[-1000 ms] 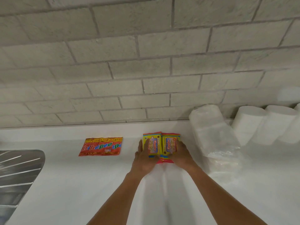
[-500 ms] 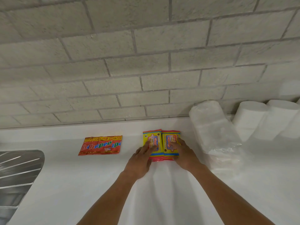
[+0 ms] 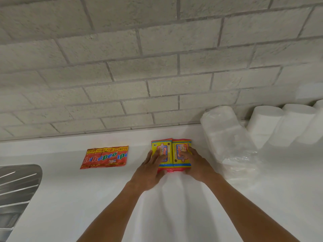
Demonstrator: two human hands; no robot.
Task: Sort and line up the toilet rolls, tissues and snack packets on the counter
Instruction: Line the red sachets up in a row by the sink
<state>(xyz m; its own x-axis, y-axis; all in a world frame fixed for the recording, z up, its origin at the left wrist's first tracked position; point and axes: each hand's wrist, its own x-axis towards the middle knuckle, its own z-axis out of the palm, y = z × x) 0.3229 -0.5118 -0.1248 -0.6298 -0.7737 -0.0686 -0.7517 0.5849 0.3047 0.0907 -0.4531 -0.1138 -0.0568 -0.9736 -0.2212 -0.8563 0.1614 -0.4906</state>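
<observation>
Two yellow snack packets (image 3: pixel 176 155) lie side by side on the white counter (image 3: pixel 174 206) near the wall, with red packet edges showing beneath them. My left hand (image 3: pixel 148 173) rests on the left packet, fingers laid over its face and thumb at the lower edge. My right hand (image 3: pixel 197 165) holds the right packet the same way. A row of overlapping red snack packets (image 3: pixel 105 157) lies flat to the left. A clear plastic pack of white tissues (image 3: pixel 225 135) stands to the right. White toilet rolls (image 3: pixel 265 123) line the wall beyond it.
A grey brick wall (image 3: pixel 157 67) rises right behind the counter. A steel sink drainboard (image 3: pixel 15 189) is at the left edge. Loose plastic wrap (image 3: pixel 243 161) from the tissue pack spreads onto the counter close to my right hand.
The yellow packets have settled flatter onto the counter, a little nearer the wall. My fingers have slid further up over their faces. The red packets, tissues and rolls have not moved.
</observation>
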